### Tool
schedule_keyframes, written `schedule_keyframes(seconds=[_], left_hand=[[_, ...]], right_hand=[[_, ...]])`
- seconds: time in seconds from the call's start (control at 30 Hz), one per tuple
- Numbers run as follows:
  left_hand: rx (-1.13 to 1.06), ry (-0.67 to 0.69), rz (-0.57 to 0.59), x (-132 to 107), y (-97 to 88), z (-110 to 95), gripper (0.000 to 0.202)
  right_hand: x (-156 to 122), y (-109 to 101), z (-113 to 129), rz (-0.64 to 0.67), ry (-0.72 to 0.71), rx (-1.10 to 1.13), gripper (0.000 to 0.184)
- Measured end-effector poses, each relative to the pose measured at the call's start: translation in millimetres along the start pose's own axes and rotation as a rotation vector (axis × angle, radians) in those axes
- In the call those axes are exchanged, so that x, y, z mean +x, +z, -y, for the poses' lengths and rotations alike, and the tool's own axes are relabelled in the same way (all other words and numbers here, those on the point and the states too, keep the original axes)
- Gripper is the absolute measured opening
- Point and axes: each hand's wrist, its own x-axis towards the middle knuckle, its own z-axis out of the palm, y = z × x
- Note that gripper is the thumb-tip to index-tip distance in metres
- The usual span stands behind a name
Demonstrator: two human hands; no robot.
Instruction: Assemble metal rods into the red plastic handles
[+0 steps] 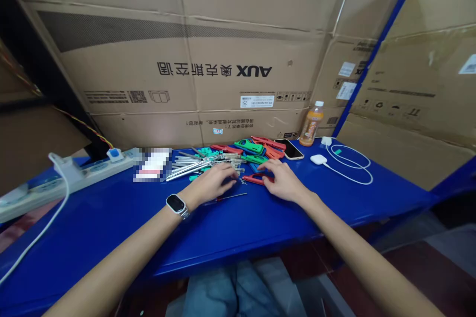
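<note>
My left hand (215,182) rests palm down on the blue table (111,223), fingers curled over small metal parts near a thin rod (226,198); a smartwatch (176,204) is on that wrist. My right hand (280,178) lies beside it, fingertips pressed on a red plastic handle piece (253,179). Just beyond both hands lies a pile of red and green plastic handles (256,148) and a bundle of metal rods (189,166). What the left fingers hold, if anything, is hidden.
A phone (289,149) and an orange drink bottle (311,124) stand behind the pile. A white charger with coiled cable (349,163) lies at right. A white power strip (74,173) runs along the left. Cardboard boxes (223,59) wall the back.
</note>
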Motion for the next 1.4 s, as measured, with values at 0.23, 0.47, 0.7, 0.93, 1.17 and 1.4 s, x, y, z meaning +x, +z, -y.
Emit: schedule_keyframes(seconds=[0.23, 0.47, 0.7, 0.93, 1.17, 1.4], left_hand=[[0.02, -0.011, 0.044, 39, 15.7, -11, 0.019], [0.001, -0.014, 0.021, 40, 15.1, -10, 0.028], [-0.222, -0.121, -0.057, -2, -14.4, 3, 0.039], [-0.281, -0.309, -0.056, -61, -34.8, 29, 0.036], [-0.336, -0.394, -0.023, -77, -30.8, 42, 0.034], [-0.291, -0.313, -0.153, -72, -29.7, 24, 0.035]], right_hand=[[-11, 3, -21, 0.102, 0.057, 0.006, 0.036], [-11, 6, -20, 0.004, -0.009, 0.25, 0.034], [9, 13, 28, -0.013, -0.138, 0.395, 0.032], [51, 52, 73, 0.169, -0.264, 0.514, 0.033], [66, 69, 77, 0.327, -0.238, 0.662, 0.03], [55, 70, 72, 0.24, -0.301, 0.599, 0.028]])
